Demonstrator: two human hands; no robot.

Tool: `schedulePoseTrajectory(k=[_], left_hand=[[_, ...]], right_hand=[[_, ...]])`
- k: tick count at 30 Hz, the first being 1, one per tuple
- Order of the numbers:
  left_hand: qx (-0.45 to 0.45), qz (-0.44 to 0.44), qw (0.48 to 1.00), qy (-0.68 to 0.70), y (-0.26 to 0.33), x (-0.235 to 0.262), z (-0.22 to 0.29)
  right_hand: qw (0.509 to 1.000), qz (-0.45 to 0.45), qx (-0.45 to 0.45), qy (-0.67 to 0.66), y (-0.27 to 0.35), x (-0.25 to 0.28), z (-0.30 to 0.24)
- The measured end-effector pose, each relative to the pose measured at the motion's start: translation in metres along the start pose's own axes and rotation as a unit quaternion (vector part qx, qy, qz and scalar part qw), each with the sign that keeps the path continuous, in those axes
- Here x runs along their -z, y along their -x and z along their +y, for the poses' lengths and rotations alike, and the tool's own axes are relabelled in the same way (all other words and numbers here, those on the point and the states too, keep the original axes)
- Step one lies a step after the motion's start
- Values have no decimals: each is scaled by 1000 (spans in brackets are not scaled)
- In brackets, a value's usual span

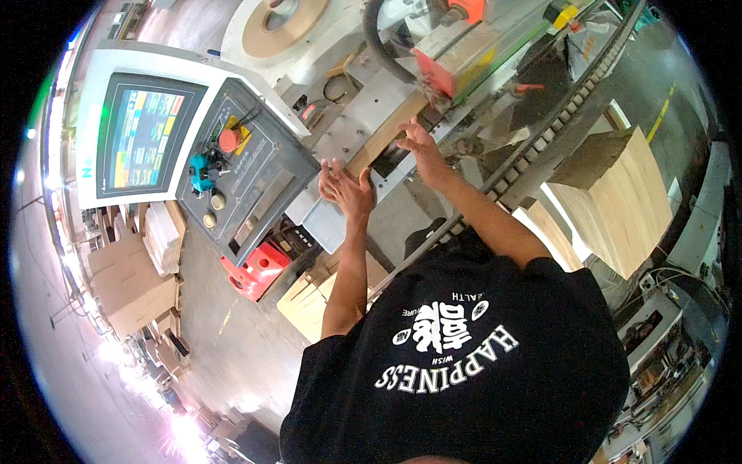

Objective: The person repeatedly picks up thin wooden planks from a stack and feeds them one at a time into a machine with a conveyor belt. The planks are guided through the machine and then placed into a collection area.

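Observation:
A narrow light-brown wooden strip (384, 140) lies on the grey metal bed (349, 127) of a machine. At its near end is my left hand (348, 189), fingers spread and gripping nothing; whether the palm touches the strip is hidden. My right hand (424, 151) reaches to the strip's right side, beside a dark gap in the bed. Its fingers are apart and bent, with nothing visible between them. Farther along, the strip runs toward a red guard (433, 73) on the machine head. I cannot make out whether the right fingertips touch the wood.
To the left stands a control panel with a lit screen (145, 139) and a red mushroom button (229, 140). A tape roll (282, 23) lies beyond the bed. A cable chain (545, 139) runs along the right. Stacked wooden boards (618, 205) stand at right, cardboard boxes (127, 282) at left.

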State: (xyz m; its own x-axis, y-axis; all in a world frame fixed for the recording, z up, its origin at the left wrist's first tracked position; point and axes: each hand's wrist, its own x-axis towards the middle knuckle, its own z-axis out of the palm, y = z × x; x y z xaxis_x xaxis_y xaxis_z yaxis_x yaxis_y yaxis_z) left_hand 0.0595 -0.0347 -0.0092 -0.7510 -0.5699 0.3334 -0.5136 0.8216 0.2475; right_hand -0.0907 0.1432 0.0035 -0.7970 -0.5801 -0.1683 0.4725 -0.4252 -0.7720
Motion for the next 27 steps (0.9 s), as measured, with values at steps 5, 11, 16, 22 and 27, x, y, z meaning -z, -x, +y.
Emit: schedulePoseTrajectory(k=[5,11,16,22,27], left_hand=[[3,-10,1000,4,-18,-6,42],[-25,-9,1000,7,-37,-19,81],[-41,17,999,-12,-54,-47,95],[-108,7,994,-13,-75,-43,86],[-106,40,993,38,-41,-20,80]], right_hand=[[999,31,29,1,-13,24,-18],[998,-5,-40,54,11,49,-52],[924,7,-17,383,96,81,-112],[584,55,-218,780,227,141,-173],[422,143,-145,884,319,216,-131]])
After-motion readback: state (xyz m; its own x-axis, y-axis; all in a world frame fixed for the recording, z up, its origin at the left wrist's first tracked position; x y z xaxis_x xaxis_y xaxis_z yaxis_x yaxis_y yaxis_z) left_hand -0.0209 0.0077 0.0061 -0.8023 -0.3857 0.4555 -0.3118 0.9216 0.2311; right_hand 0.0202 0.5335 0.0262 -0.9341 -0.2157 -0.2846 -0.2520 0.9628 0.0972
